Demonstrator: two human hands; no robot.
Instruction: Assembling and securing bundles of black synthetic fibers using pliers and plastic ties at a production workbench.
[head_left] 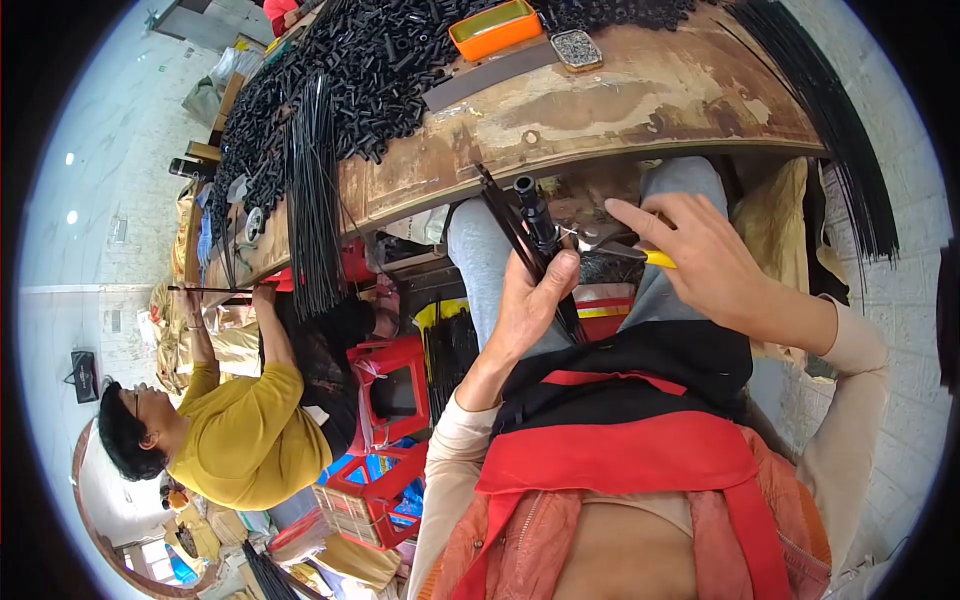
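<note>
Fitting (538, 212): black, tubular, clasped with rods (501, 208) in left grip (537, 300) above lap (476, 268).
Pliers (656, 258): held in right grip (706, 250), tips beside the fitting.
Progress: apparently midway; loose black pieces (385, 50) heap the tabletop (620, 105), seemingly unworked.

Worn on the head, left of a side-by-side pair; looks steeply down from the near side of the wooden table (600, 115), upright and unmirrored. Faces across the table's front edge. Set close above the left hand (530, 312) and right hand (710, 252), both just short of the table; farther from the co-worker (240, 435) by its left end. Reaches very wide, bending straight edges, out to the wall (895, 320) past the table's right end.
</note>
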